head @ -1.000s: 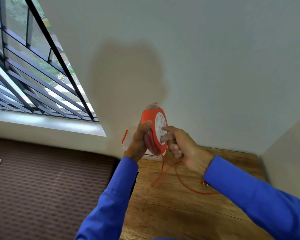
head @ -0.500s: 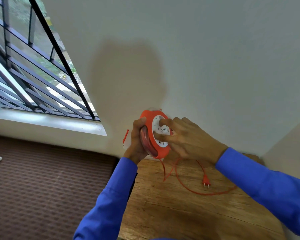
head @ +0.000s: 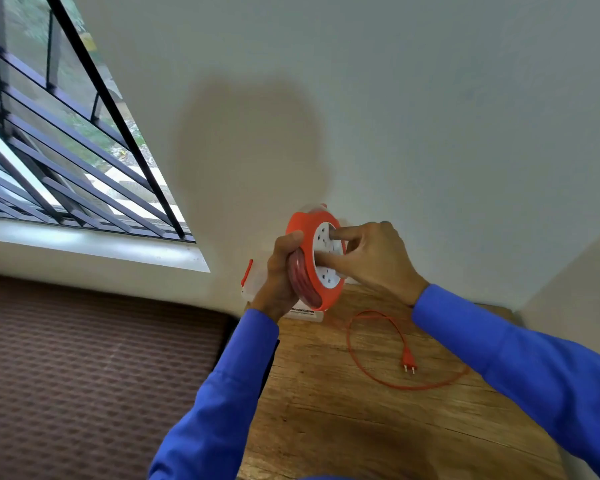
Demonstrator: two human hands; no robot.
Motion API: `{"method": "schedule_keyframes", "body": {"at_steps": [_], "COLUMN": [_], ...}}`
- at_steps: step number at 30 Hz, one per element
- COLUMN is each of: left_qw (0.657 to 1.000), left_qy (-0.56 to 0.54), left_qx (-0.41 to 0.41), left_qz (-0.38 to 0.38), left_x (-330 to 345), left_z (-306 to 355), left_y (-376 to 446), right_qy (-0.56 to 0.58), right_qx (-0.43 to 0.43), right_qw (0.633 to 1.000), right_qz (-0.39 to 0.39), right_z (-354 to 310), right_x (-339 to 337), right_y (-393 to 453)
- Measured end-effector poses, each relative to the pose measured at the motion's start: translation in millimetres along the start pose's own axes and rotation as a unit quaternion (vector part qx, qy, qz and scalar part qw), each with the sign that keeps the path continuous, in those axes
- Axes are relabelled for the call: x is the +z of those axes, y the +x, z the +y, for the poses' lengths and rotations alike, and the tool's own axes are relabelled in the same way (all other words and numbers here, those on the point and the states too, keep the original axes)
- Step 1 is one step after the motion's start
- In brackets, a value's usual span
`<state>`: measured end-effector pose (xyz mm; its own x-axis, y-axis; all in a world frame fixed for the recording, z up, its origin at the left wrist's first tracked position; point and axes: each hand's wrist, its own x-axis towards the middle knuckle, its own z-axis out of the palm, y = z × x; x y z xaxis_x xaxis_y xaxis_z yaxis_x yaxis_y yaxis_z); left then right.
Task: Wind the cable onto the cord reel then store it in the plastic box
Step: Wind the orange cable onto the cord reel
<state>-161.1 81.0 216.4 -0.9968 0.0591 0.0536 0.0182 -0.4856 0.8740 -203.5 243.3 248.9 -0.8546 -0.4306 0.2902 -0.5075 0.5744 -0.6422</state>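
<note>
reel: glossy orange plastic | table: rough grainy wood | sleeves: smooth blue cloth | wall: matt

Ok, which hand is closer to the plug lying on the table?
Right. The right hand holds the white face of the reel, up and left of the plug; the left hand grips the reel from its other side, farther left.

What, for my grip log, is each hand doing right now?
Left hand: grips the cord reel by its rim.
Right hand: finger and thumb pinch at the reel's front.
</note>
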Motion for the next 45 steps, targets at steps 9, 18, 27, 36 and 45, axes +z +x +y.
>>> {"method": "schedule_keyframes", "body": {"at_steps": [9, 18, 27, 36, 45], "left_qw": [0.992, 0.998, 0.998, 0.999, 1.000], "left_qy": [0.101, -0.021, -0.054, -0.040, 0.005], "left_qx": [0.046, 0.039, -0.006, -0.019, 0.010], "left_qz": [0.064, 0.042, 0.014, -0.004, 0.003], "left_x": [1, -6, -9, -7, -2], "left_z": [-13, -13, -17, -22, -10], "left_y": [-2, 0, -9, -5, 4], "right_qy": [0.344, 0.273, -0.286, -0.237, 0.056], "right_qx": [0.399, 0.135, -0.300, -0.267, 0.031], "right_qw": [0.839, 0.943, 0.895, 0.932, 0.998], "right_qz": [-0.136, -0.136, -0.167, -0.062, 0.015], "right_z": [-9, -26, 21, 26, 10], "right_x": [5, 6, -5, -5, 12], "right_y": [4, -22, -11, 1, 3]}}
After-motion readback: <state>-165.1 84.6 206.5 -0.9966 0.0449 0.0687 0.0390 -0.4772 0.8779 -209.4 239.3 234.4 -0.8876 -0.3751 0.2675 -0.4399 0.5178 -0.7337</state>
